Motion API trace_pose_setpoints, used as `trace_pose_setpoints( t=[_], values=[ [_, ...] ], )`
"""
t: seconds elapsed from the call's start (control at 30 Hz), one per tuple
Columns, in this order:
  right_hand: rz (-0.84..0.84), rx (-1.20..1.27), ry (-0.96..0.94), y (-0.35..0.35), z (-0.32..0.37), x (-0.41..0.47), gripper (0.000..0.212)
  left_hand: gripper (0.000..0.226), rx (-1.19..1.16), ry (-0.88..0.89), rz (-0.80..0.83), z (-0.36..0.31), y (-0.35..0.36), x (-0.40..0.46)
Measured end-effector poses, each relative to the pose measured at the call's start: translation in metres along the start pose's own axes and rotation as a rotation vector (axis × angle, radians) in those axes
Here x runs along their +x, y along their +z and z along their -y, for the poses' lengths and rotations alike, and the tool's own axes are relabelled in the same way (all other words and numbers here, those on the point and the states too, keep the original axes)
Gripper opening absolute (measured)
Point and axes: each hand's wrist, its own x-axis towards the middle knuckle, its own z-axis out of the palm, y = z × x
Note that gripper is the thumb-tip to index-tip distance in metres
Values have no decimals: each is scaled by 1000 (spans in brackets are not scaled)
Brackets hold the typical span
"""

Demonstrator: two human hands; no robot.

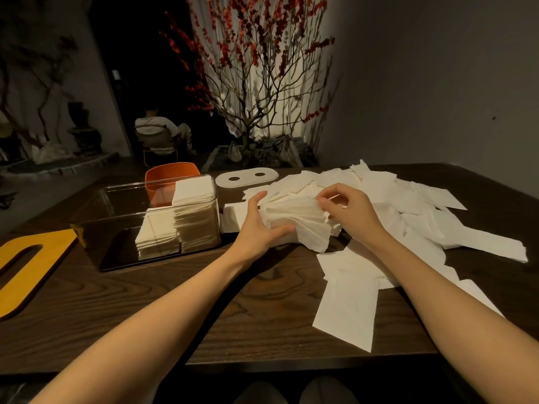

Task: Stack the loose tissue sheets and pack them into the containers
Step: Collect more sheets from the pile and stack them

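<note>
The left hand (260, 225) is gripping a fanned tissue bundle (294, 221) above the wooden table (256, 310), beside the clear container (151, 223); the right hand (348, 209) is pinching its upper sheets, fingers curled.

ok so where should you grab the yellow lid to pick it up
Take the yellow lid at its right edge, coming from the right with the left hand. It lies flat on the table and that edge lies nearest; its long slot also offers a finger hold.
</note>
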Motion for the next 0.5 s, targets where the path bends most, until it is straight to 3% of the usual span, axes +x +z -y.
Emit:
trace_pose_setpoints(
  t=[0.1, 0.2, 0.3, 0.37, 0.5],
  values=[
    [-82, -81, -169, 2, 8, -2, 13, 86, 5, -6, -5, -2, 1, 0],
    [100, -281, -346, 10, 19, -11, 32, 86, 4, -3, -7, -1, 1, 0],
    [264, -724, -469, 21, 30, -18, 50, 87, 5, 7, 1, -2, 1, -1],
    [266, -937, -535, 28, 34, -19, 51, 87, 21, 18, 0, -1, 1, 0],
    [168, -958, -531, 36, 38, -16, 51, 88, 0, 2, -11, -1, 2, 1]
  ],
)
